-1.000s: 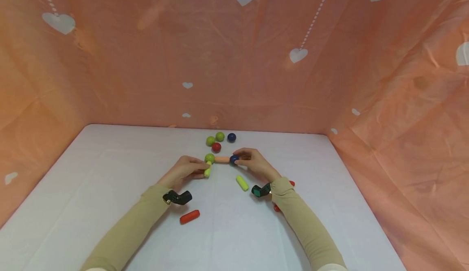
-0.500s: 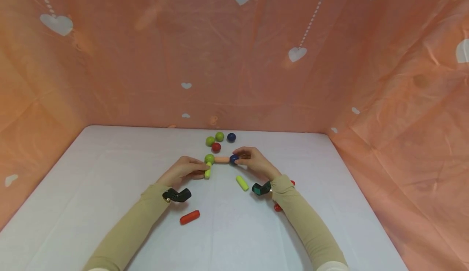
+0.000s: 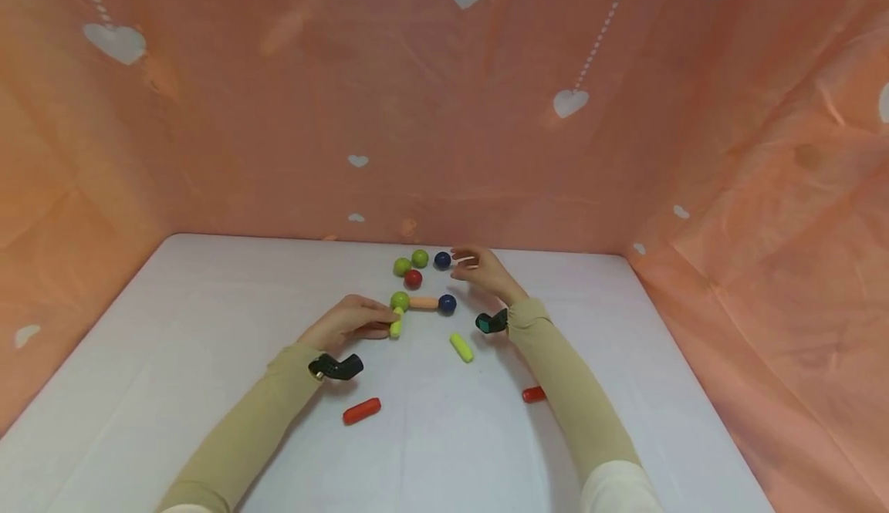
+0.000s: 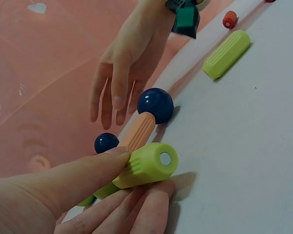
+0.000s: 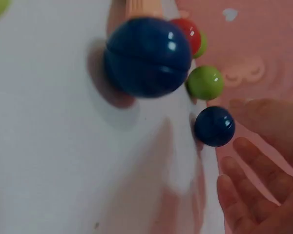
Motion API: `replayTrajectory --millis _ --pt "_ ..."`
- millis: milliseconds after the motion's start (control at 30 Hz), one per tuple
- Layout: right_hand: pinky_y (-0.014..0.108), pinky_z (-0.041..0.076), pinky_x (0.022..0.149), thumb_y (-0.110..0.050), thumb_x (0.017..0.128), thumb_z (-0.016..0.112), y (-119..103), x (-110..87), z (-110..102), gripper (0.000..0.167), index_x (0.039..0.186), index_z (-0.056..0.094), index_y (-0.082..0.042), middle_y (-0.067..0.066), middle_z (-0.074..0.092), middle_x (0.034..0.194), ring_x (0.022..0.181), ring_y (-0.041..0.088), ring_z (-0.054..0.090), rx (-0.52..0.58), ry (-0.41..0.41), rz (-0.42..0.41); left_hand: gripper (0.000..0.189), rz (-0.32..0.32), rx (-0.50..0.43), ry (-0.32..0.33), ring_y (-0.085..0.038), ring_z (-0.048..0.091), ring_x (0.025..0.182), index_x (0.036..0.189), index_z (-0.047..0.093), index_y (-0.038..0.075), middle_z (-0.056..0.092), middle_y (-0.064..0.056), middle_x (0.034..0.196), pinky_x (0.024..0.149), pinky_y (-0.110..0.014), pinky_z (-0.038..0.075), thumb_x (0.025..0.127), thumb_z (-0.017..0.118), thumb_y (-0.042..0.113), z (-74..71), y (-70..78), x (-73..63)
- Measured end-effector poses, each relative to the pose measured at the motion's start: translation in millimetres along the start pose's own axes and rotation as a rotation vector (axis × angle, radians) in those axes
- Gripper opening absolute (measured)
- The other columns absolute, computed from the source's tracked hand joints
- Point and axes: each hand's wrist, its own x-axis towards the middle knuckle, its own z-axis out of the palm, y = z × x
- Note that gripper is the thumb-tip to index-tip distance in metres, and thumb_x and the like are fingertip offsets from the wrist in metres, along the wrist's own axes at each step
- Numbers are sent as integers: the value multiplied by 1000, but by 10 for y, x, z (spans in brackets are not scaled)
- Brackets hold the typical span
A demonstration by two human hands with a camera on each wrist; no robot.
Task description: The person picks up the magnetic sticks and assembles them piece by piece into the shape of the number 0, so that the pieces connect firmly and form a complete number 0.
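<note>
Lime stick [image 3: 396, 328] pinched by the left hand [image 3: 349, 322]; right hand [image 3: 484, 272] empty, spread.
In the head view, an L is formed over the counter [image 3: 278, 297] by the stick, a green ball [image 3: 399, 301], an orange stick [image 3: 424, 303] and a blue ball [image 3: 447, 304]. In the left wrist view, the stick's grooves are pressed by the thumb. In the right, a second blue ball [image 5: 214, 126] is seen beside the fingers.

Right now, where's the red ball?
In the head view, the red ball sits just beyond the orange stick, in front of two loose green balls and left of the loose blue ball.
</note>
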Motion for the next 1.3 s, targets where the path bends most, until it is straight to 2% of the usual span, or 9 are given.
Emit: replayTrajectory --millis 133,300,400,567,833,1033,1200,1300 --pt "39 43 100 -2 85 70 17 73 6 54 135 49 0 17 52 132 118 32 51 -51 -9 -2 35 8 17 -6 -19 68 82 106 68 -5 68 -13 96 79 -29 56 81 78 18 15 6 6" --pt "40 40 103 2 85 67 3 134 30 53 134 49 3 18 49 136 123 34 47 -42 -32 -30 35 27 -7 -31 -20 68 85 107 67 -6 67 -14 98 80 -31 55 82 77 16 18 12 -1" --pt "40 40 104 4 85 67 1 158 54 50 132 50 4 18 49 135 124 34 47 -37 -57 -39 34 26 14 -26 -19 68 84 106 68 -5 68 -13 97 79 -30 55 81 78 17 21 12 3" --pt "39 42 101 5 85 67 9 191 99 44 127 55 4 18 54 130 117 33 53 -34 -76 -38 36 7 56 -1 -18 68 81 106 70 -3 69 -11 95 78 -28 56 80 79 20 28 7 17" --pt "36 47 95 1 85 70 26 198 157 36 120 61 0 14 61 120 111 27 57 -71 -72 19 34 8 25 -30 -19 69 82 106 68 -6 69 -13 93 77 -30 56 81 78 15 -8 -4 19" --pt "35 46 95 -1 85 70 31 209 190 34 118 61 0 14 61 118 110 26 56 -90 -72 26 35 -12 -2 -17 -21 69 84 104 69 -4 69 -14 97 78 -30 56 78 80 17 -19 -7 -2" --pt "33 50 88 -9 86 72 12 190 172 33 117 62 -3 12 62 116 106 25 59 -115 -40 36 39 -9 -33 -11 -23 68 90 104 68 -2 65 -15 105 81 -32 55 76 83 21 -24 -16 -41" --pt "35 52 86 -11 86 72 -63 121 136 35 118 61 -2 13 62 117 105 28 60 -81 -14 32 41 -1 -18 -14 -24 67 90 104 68 -2 65 -16 106 81 -32 55 75 83 23 -24 -17 -54"
